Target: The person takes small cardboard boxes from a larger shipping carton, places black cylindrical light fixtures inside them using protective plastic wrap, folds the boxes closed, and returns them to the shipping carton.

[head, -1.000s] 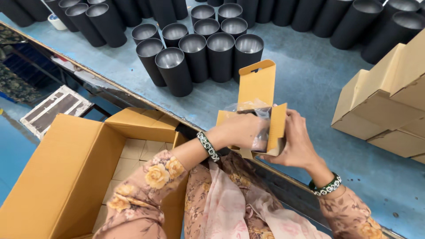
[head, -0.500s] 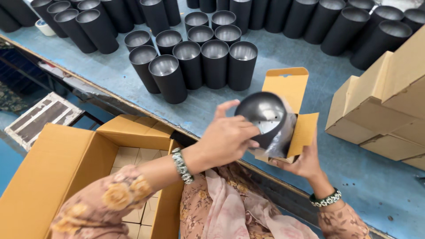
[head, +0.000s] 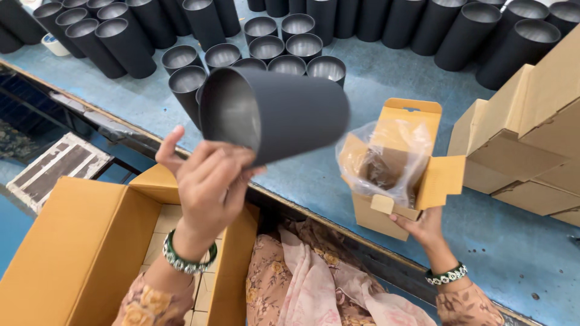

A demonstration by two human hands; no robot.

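gripping a black cylinder (head: 284, 111) clear above the table edge, left hand (head: 208, 181); right hand (head: 423, 226) clasps the open carton (head: 393, 175).

We wore a loose garment in a pale pink floral print, with sleeves patterned in cream and peach flowers reaching to the wrists. Our left hand (head: 208, 181) had a beaded bracelet in green and white at its wrist. Our right hand (head: 423, 228) had a matching dark green and white beaded bracelet.
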